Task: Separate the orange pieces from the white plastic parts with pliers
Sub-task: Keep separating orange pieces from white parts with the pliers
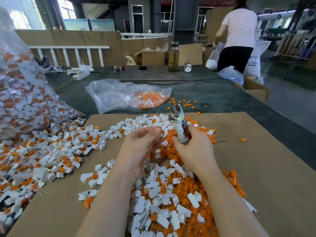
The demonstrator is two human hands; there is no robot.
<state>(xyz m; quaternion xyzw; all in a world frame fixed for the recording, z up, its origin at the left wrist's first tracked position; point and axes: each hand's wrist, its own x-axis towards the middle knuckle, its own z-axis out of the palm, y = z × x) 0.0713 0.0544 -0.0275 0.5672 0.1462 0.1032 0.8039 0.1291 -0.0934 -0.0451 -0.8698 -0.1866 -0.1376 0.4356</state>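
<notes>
Two hands over cardboard sheet (256, 168) on worktop (213, 93). Far left I see big clear bag (20, 93) spilling white plastic parts (51, 151) with orange pieces (172, 151). My left hand (142, 142) fingers curled, pinching small white part, barely visible. My right hand (193, 144) clamped round handles of pliers (178, 120), tip up. Loose mixed pile under forearms.

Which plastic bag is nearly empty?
The small clear bag lying flat on the green table beyond the cardboard. It holds just a few orange pieces, while the big bag at left is stuffed full.
</notes>
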